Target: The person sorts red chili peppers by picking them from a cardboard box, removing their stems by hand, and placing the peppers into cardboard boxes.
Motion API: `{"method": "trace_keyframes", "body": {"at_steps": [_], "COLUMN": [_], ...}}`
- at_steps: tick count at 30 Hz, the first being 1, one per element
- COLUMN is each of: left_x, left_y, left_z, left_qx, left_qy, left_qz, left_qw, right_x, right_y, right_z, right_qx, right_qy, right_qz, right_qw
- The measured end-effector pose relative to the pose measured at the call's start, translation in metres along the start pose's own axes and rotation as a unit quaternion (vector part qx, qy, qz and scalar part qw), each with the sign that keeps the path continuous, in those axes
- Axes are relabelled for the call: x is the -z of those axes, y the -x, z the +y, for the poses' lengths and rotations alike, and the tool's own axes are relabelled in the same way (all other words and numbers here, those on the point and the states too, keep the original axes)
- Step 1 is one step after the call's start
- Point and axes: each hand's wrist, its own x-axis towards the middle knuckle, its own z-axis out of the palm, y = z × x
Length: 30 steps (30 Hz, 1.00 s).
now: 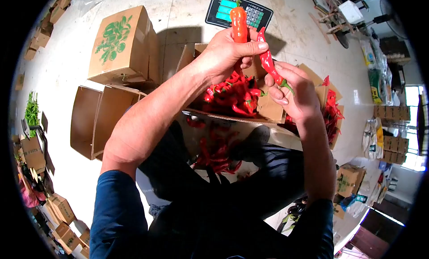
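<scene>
In the head view, the left hand [223,53] is closed around a thick, glossy orange-red pepper [239,25], gripping it by its lower part so that the rounded upper part stands clear above the fist. Its thumb reaches across to the right, the tip against a slim, curved, shiny red pepper with a green stem [267,60]. The right hand [296,90] grips that slim pepper near the stem end between thumb and fingers, the pointed tip slanting up and to the left; the other fingers are loosely curled.

Both peppers are held up above an open brown cardboard box [271,109], in which a heap of red peppers [234,95] lies. Beyond the hands stands a black scale panel with teal displays and a keypad [219,21], partly hidden by the thick pepper. More red peppers [331,113] fill a cardboard container beside the right forearm, and a loose pile of red peppers [216,154] lies on the floor between the person's dark-trousered legs.
</scene>
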Motion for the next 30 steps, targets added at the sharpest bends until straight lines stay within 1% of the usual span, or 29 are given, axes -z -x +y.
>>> {"method": "trace_keyframes", "body": {"at_steps": [1, 4, 7, 10, 11, 16, 19, 22, 23, 25, 26, 27, 28, 29, 30], "left_x": [0.0, 0.001, 0.0, 0.002, 0.003, 0.001, 0.0, 0.003, 0.005, 0.008, 0.011, 0.02, 0.021, 0.022, 0.024], "left_y": [0.0, -0.001, -0.002, -0.004, -0.004, -0.003, -0.002, -0.004, -0.005, -0.005, -0.005, -0.008, -0.009, -0.01, -0.012], "left_z": [-0.001, -0.001, -0.002, -0.004, -0.006, -0.005, -0.004, -0.007, -0.007, 0.0, 0.005, 0.006, 0.008, 0.009, 0.009], "left_qx": [0.003, 0.012, 0.013, 0.018, 0.021, 0.025, 0.028, 0.024, 0.02, 0.015, 0.011, 0.014, 0.01, 0.007, 0.005], "left_qy": [-0.002, -0.005, -0.007, -0.013, -0.016, -0.005, -0.002, -0.017, -0.025, 0.02, 0.042, 0.069, 0.065, 0.061, 0.058], "left_qz": [0.007, 0.026, 0.054, 0.08, 0.087, 0.075, 0.075, 0.071, 0.069, 0.071, 0.071, 0.05, 0.049, 0.048, 0.046], "left_qw": [1.0, 1.0, 0.998, 0.997, 0.996, 0.997, 0.997, 0.997, 0.997, 0.997, 0.997, 0.996, 0.997, 0.997, 0.997], "right_x": [0.001, -0.011, -0.017, -0.008, -0.005, -0.002, -0.004, 0.004, 0.005, 0.006, 0.013, 0.026, 0.026, 0.026, 0.022], "right_y": [0.0, 0.002, 0.004, -0.001, -0.002, 0.0, -0.001, -0.006, -0.005, -0.001, 0.003, 0.007, 0.012, 0.017, 0.024], "right_z": [0.0, -0.005, -0.008, 0.001, 0.002, 0.0, 0.001, 0.006, 0.005, 0.002, 0.003, 0.007, 0.005, 0.0, -0.003], "right_qx": [-0.008, -0.025, -0.027, 0.003, 0.005, 0.011, 0.0, 0.006, 0.017, 0.041, 0.095, 0.148, 0.2, 0.211, 0.16], "right_qy": [-0.007, -0.001, -0.017, 0.076, 0.071, 0.048, 0.05, 0.045, 0.058, 0.086, 0.151, 0.214, 0.275, 0.365, 0.389], "right_qz": [-0.016, 0.024, 0.02, 0.019, 0.013, -0.001, 0.009, -0.011, 0.003, 0.029, -0.021, -0.071, -0.12, -0.199, -0.167], "right_qw": [1.0, 0.999, 0.999, 0.997, 0.997, 0.999, 0.999, 0.999, 0.998, 0.995, 0.984, 0.963, 0.933, 0.885, 0.892]}}
